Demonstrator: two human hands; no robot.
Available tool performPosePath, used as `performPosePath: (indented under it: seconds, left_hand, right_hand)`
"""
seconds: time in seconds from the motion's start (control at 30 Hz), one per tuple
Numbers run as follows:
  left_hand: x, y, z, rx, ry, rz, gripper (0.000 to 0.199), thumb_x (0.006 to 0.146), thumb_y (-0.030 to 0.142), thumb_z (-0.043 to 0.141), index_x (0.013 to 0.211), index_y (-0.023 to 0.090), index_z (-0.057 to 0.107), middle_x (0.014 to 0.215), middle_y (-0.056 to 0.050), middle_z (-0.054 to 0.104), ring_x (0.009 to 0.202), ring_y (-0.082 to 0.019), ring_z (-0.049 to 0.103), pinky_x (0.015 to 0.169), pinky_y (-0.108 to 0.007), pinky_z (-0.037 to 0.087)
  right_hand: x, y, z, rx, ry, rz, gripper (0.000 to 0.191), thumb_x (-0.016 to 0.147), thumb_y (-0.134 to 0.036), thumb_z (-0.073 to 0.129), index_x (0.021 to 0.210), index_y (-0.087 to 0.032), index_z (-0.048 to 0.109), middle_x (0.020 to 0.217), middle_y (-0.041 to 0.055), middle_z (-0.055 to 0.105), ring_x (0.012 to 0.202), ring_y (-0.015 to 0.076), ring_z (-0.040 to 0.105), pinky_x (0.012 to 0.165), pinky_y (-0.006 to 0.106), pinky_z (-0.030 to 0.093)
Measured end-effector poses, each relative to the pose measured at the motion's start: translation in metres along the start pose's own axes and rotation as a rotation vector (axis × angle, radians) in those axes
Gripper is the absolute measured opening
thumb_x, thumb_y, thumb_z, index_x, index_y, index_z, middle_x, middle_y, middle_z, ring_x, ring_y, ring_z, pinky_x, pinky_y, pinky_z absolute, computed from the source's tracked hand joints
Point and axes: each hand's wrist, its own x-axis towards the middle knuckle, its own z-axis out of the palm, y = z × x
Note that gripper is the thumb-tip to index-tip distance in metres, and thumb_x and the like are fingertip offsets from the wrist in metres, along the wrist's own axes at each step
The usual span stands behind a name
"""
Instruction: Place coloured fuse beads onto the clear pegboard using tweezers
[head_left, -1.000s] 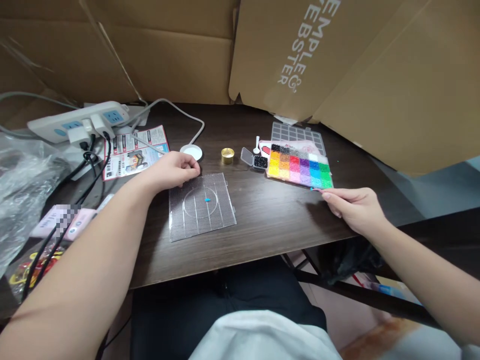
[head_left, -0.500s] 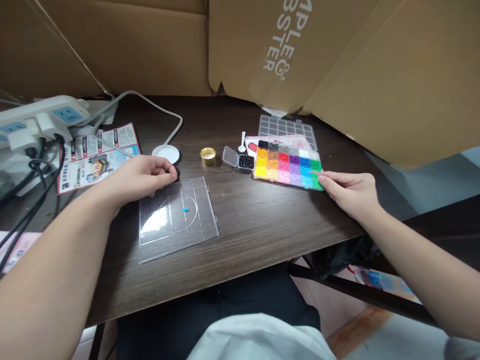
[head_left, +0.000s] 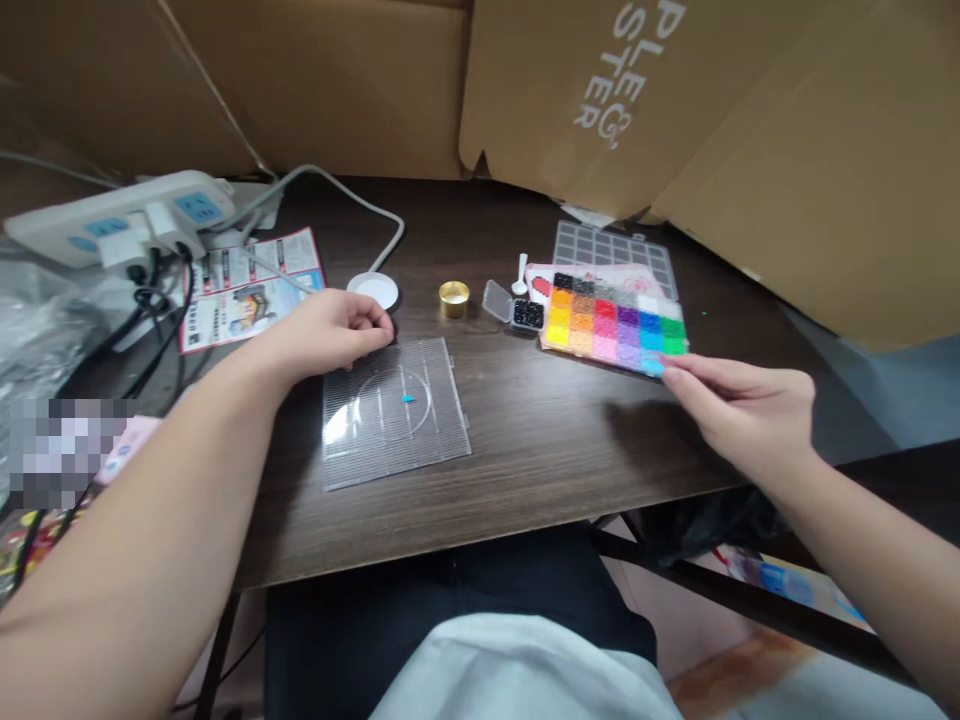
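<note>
A clear pegboard [head_left: 390, 440] lies on the dark table with a small blue piece [head_left: 408, 399] on it. At the board's upper left edge is my left hand [head_left: 349, 330], its fingers curled and pinched together; whatever they hold, if anything, is hidden. My right hand [head_left: 739, 400] is pinched at the lower right corner of the bead tray [head_left: 615, 318], near the light blue beads. Something thin and pinkish seems to be between its fingertips, too small to make out. The tray's compartments hold beads of many colours.
Left of the tray are a small box of black beads [head_left: 528, 314], a white scoop [head_left: 520, 274] and a gold tin [head_left: 454, 298]. A white round disc [head_left: 373, 290] with a cable, a leaflet [head_left: 217, 325] and a power strip [head_left: 112, 218] lie left. Cardboard [head_left: 337, 90] stands behind.
The view has shifted left, so things appear further right. My right hand has moved from the tray's right side to its lower edge. My left hand stays by the board's corner.
</note>
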Motion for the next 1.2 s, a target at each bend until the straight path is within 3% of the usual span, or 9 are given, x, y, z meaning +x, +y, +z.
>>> performPosePath:
  seconds: [0.07, 0.13, 0.2, 0.23, 0.37, 0.47, 0.6, 0.83, 1.2]
  left_hand:
    - [0.000, -0.001, 0.001, -0.012, -0.004, 0.027, 0.010, 0.083, 0.025, 0.081, 0.089, 0.021, 0.075, 0.065, 0.002, 0.056, 0.059, -0.013, 0.054, 0.052, -0.025, 0.045]
    - [0.002, -0.004, 0.001, -0.021, -0.003, 0.042, 0.009, 0.083, 0.023, 0.081, 0.089, 0.020, 0.075, 0.067, 0.002, 0.057, 0.059, -0.013, 0.055, 0.053, -0.026, 0.047]
    - [0.003, -0.006, 0.002, -0.035, 0.003, 0.044, 0.009, 0.083, 0.022, 0.081, 0.090, 0.020, 0.076, 0.067, 0.001, 0.059, 0.060, -0.012, 0.054, 0.054, -0.026, 0.047]
    - [0.004, -0.007, 0.002, -0.048, 0.007, 0.044, 0.009, 0.083, 0.022, 0.082, 0.090, 0.020, 0.076, 0.068, 0.001, 0.059, 0.060, -0.012, 0.054, 0.054, -0.027, 0.046]
    - [0.003, -0.007, 0.002, -0.093, 0.003, 0.039, 0.008, 0.083, 0.017, 0.082, 0.090, 0.019, 0.077, 0.071, -0.001, 0.064, 0.061, -0.013, 0.055, 0.055, -0.028, 0.044]
    - [0.003, -0.006, 0.003, -0.080, 0.001, 0.032, 0.008, 0.085, 0.016, 0.080, 0.092, 0.018, 0.079, 0.068, -0.001, 0.062, 0.060, -0.012, 0.055, 0.058, -0.028, 0.044]
    - [0.004, -0.007, 0.003, -0.021, -0.014, 0.013, 0.009, 0.089, 0.018, 0.078, 0.097, 0.017, 0.082, 0.067, 0.000, 0.061, 0.061, -0.011, 0.056, 0.064, -0.028, 0.043]
    - [0.004, -0.004, 0.005, 0.073, 0.016, -0.011, 0.015, 0.093, 0.022, 0.073, 0.102, 0.014, 0.082, 0.069, 0.000, 0.060, 0.067, -0.011, 0.059, 0.070, -0.026, 0.039]
    - [-0.006, 0.004, 0.003, 0.111, -0.012, 0.015, 0.027, 0.094, 0.028, 0.071, 0.113, 0.012, 0.082, 0.073, -0.002, 0.069, 0.081, -0.016, 0.069, 0.091, -0.031, 0.054]
  right_hand:
    - [-0.007, -0.021, 0.013, 0.056, -0.144, -0.104, 0.010, 0.089, -0.038, 0.096, 0.096, -0.031, 0.096, 0.096, 0.0058, 0.090, 0.081, 0.0271, 0.086, 0.077, 0.040, 0.074]
    - [-0.006, -0.044, 0.034, 0.149, -0.375, -0.244, 0.011, 0.093, -0.035, 0.093, 0.102, -0.032, 0.096, 0.090, 0.0035, 0.089, 0.073, 0.0223, 0.083, 0.067, 0.033, 0.070]
    - [0.003, -0.065, 0.062, 0.277, -0.657, -0.428, 0.019, 0.103, -0.024, 0.081, 0.116, -0.026, 0.095, 0.084, 0.0028, 0.086, 0.062, 0.0159, 0.076, 0.056, 0.027, 0.060]
    - [0.009, -0.074, 0.079, 0.326, -0.727, -0.482, 0.020, 0.106, -0.022, 0.078, 0.117, -0.023, 0.094, 0.084, 0.0030, 0.086, 0.061, 0.0135, 0.074, 0.057, 0.025, 0.058]
    - [0.036, -0.097, 0.142, 0.468, -0.827, -0.601, 0.020, 0.108, -0.023, 0.075, 0.113, -0.017, 0.094, 0.074, 0.0010, 0.078, 0.059, 0.0097, 0.067, 0.057, 0.022, 0.051]
    - [0.047, -0.105, 0.168, 0.544, -0.902, -0.565, 0.020, 0.108, -0.022, 0.075, 0.112, -0.018, 0.095, 0.079, 0.0019, 0.081, 0.064, 0.0111, 0.071, 0.059, 0.022, 0.053]
    - [0.053, -0.107, 0.169, 0.565, -0.991, -0.514, 0.019, 0.107, -0.020, 0.078, 0.113, -0.023, 0.096, 0.075, -0.0011, 0.079, 0.061, 0.0095, 0.069, 0.057, 0.021, 0.052]
    - [0.056, -0.110, 0.164, 0.488, -0.974, -0.508, 0.019, 0.108, -0.016, 0.079, 0.112, -0.024, 0.096, 0.078, -0.0015, 0.080, 0.061, 0.0083, 0.070, 0.059, 0.021, 0.054]
    - [0.056, -0.110, 0.167, 0.447, -0.943, -0.580, 0.019, 0.107, -0.015, 0.081, 0.114, -0.024, 0.096, 0.087, 0.0010, 0.087, 0.071, 0.0117, 0.081, 0.063, 0.020, 0.059]
